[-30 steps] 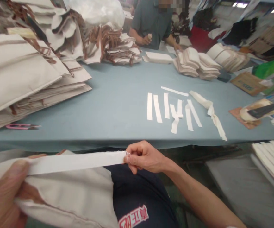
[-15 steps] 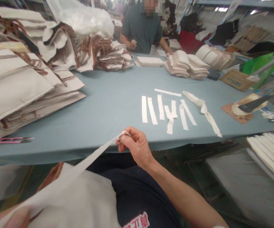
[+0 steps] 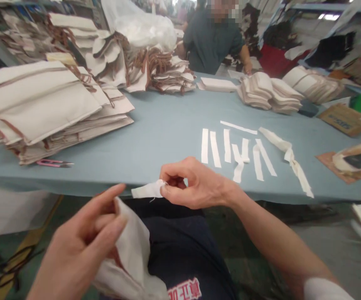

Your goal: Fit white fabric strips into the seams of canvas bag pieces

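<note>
Above the table's front edge, my right hand (image 3: 194, 183) pinches a short white fabric strip (image 3: 146, 190) with a frayed end between thumb and fingers. The strip's free end points left, toward my left hand (image 3: 83, 237). That hand has its index finger stretched out, while its thumb and other fingers close on the upper edge of a white cloth piece (image 3: 133, 246) with brown trim. The cloth hangs down over my lap, and its lower part is out of frame. On the table, several cut white strips (image 3: 215, 149) lie right of my hands.
Stacks of cream cloth pieces (image 3: 58, 100) fill the table's left side. Pink-handled thread snips (image 3: 53, 163) lie in front of them. Folded cream stacks (image 3: 255, 89) stand at the back, before a person (image 3: 211, 39). A cardboard box (image 3: 343, 118) and a tape dispenser (image 3: 358, 160) sit at right.
The long strip stretched between my hands now shows only as a short piece in my right hand. My left hand has come up into view with the cloth. The camera view has turned left.
</note>
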### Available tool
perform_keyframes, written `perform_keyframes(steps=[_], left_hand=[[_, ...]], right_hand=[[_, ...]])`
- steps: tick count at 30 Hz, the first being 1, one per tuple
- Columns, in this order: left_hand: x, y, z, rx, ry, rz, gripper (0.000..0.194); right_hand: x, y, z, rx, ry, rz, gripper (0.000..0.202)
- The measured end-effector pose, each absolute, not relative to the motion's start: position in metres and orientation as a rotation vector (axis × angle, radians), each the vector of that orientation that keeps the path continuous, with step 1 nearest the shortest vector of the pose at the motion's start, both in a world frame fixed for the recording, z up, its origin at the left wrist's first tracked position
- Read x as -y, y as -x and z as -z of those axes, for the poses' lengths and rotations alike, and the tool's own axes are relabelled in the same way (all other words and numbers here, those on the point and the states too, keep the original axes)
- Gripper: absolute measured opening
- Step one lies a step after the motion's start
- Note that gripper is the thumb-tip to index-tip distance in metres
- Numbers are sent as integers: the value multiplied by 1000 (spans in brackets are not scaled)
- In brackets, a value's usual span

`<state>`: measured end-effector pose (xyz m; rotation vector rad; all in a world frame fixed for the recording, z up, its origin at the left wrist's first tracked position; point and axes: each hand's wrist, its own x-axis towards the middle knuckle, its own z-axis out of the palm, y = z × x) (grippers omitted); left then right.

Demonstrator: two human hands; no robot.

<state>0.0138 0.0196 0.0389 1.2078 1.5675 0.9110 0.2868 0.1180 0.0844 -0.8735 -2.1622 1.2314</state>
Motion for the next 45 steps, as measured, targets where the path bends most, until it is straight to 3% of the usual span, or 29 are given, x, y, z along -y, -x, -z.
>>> perform_keyframes(steps=[3,7,14,16,19,23,27,30,34,38,42,45], left_hand=[[-49,-45,-51,-1151,-1196,-789,88],[-74,-63,-53,-944,-1232,-689,46],[-65,-60,-39,-992,-1235,-812,39],[-63,-60,-40,-1027,-1319,-886,40],[-62,-61,-39,-1108,-1401,-991,42],[-56,-62,-31,-1237,-1402,-1140,33],[-49,-68,-29,-1339,-1416,-1219,30],[-48,-74,-34,-1373,-1442,-1254,28],[-47,-74,-39,-1415,-1494,-1248,31],[-40,-68,-38,-1521,-1441,-1263,34],[-33,-55,-33,-1675,-1292,-1360,59],[-30,-43,-27,-1658,-1340,-1320,79]], right_hand=[[-124,-282,-108,2441,862,-1129,19],[-130,-280,-126,2574,858,-1086,26],[-137,-283,-121,2612,902,-963,21],[-142,-285,-119,2468,976,-894,7],[-148,-295,-111,2130,1127,-864,37],[-134,-298,-83,1817,1268,-1041,53],[-99,-271,-51,1615,1059,-1436,52],[-80,-245,-40,1371,954,-1443,39],[-74,-221,-36,1197,978,-1377,25],[-79,-214,-38,1114,915,-1397,32],[-84,-219,-39,1031,865,-1377,42],[-77,-221,-29,1108,868,-1549,48]])
